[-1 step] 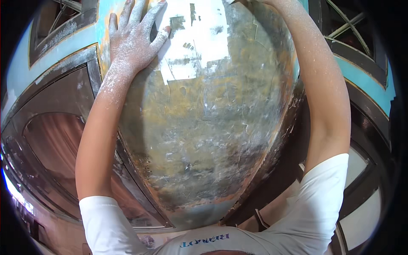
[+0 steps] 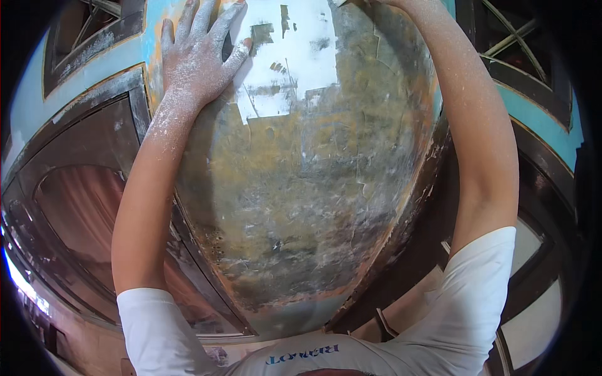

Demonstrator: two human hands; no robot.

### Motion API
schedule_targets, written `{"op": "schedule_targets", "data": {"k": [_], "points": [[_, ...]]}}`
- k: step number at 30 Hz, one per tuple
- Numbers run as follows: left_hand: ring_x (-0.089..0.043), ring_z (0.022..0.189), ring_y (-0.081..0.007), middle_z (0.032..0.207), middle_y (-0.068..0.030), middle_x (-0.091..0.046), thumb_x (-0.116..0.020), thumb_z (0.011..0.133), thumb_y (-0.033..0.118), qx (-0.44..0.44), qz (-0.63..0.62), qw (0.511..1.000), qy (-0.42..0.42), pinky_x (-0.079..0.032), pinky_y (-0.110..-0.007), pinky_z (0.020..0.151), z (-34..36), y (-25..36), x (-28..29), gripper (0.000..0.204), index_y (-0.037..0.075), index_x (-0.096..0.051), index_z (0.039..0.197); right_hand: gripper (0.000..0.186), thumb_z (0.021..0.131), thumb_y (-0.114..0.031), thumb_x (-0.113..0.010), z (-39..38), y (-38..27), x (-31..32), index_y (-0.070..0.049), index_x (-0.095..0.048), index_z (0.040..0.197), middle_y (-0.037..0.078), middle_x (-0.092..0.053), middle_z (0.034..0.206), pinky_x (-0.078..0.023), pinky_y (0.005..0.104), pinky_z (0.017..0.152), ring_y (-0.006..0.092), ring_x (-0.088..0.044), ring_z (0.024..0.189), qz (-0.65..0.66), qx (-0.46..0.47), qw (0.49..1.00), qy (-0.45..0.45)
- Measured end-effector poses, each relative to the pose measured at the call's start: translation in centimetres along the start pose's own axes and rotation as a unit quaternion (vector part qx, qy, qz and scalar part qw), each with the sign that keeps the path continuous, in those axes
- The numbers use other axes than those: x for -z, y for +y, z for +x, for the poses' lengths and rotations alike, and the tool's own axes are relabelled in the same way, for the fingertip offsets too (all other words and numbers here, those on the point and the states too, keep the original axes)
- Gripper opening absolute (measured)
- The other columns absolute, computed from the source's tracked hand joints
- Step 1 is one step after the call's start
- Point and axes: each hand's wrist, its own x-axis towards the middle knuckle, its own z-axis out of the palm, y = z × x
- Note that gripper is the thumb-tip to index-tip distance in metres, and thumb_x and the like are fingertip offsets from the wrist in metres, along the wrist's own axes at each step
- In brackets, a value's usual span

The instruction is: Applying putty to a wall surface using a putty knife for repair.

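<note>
My left hand (image 2: 204, 53) lies flat with spread fingers on the left part of a tall worn panel (image 2: 301, 169), white powder over its skin. Beside its thumb is a patch of white filler (image 2: 295, 50) with ragged edges and bare dark spots. At the top edge, my right hand (image 2: 404, 2) is mostly cut off by the frame. What shows of it bends in toward the panel, seemingly closed. A small pale corner of something thin (image 2: 339, 2) shows left of it, at the patch's upper right; its kind cannot be made out.
Dark wooden frames with a reddish curtain (image 2: 81, 207) stand left of the panel. Light blue trim (image 2: 97, 69) runs along the upper left. Crossed bars (image 2: 514, 41) fill an opening at upper right. Along the panel's right side runs a rough, chipped edge (image 2: 401, 232).
My right arm has shifted very slightly to the right, and the thin pale corner near it has moved a little. The left hand stays in place.
</note>
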Motion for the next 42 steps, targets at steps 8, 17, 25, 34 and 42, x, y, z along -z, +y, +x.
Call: {"op": "schedule_targets", "data": {"k": [8,17,25,34,42], "points": [[-0.027,0.152,-0.0411,0.162,-0.0195,-0.035,-0.063,0.088,0.044,0.001,-0.010,1.000,0.001,-0.017,-0.061,0.123,0.0,0.1,-0.1,0.067,0.020,-0.051,0.150,0.058,0.080,-0.062,-0.073,1.6,0.2,0.9,-0.010,-0.076,0.102,0.015,-0.066,0.122,-0.036,0.0521,0.105,0.0357,-0.052,0.123,0.043,0.008,0.999,-0.003],[-0.028,0.151,-0.0418,0.162,-0.0200,-0.036,-0.059,0.091,0.044,0.015,-0.012,1.000,-0.017,-0.017,-0.061,0.123,0.1,0.6,0.2,0.062,0.018,-0.053,0.148,0.055,0.079,-0.063,-0.074,2.8,-0.4,1.4,-0.012,-0.076,0.101,0.013,-0.064,0.123,-0.036,0.0543,0.107,0.0357,-0.047,0.129,0.020,0.008,1.000,0.014],[-0.026,0.152,-0.0413,0.163,-0.0188,-0.035,-0.060,0.091,0.045,0.017,-0.002,1.000,-0.018,-0.017,-0.062,0.123,-0.2,0.1,-0.2,0.065,0.018,-0.052,0.149,0.055,0.079,-0.063,-0.074,3.4,-1.1,2.4,-0.012,-0.076,0.099,0.014,-0.063,0.120,-0.032,0.0537,0.109,0.0360,-0.048,0.128,0.022,0.051,0.997,0.047],[-0.027,0.151,-0.0413,0.163,-0.0188,-0.035,-0.060,0.091,0.046,0.023,-0.001,0.999,-0.026,-0.017,-0.061,0.123,-0.1,0.4,0.1,0.066,0.018,-0.050,0.150,0.051,0.080,-0.061,-0.074,4.4,-2.1,2.8,-0.014,-0.076,0.097,0.013,-0.063,0.117,-0.031,0.0515,0.108,0.0346,-0.048,0.125,0.013,0.112,0.991,0.073],[-0.028,0.154,-0.0326,0.168,-0.0033,-0.030,-0.055,0.098,0.053,-0.007,0.036,0.996,0.076,-0.020,-0.061,0.123,-0.6,-0.9,-3.2,0.063,0.037,-0.041,0.157,0.050,0.081,-0.061,-0.073,5.6,-1.6,1.0,-0.013,-0.076,0.096,0.014,-0.063,0.117,-0.034,0.0521,0.105,0.0345,-0.049,0.125,0.011,0.118,0.990,0.074]]}}
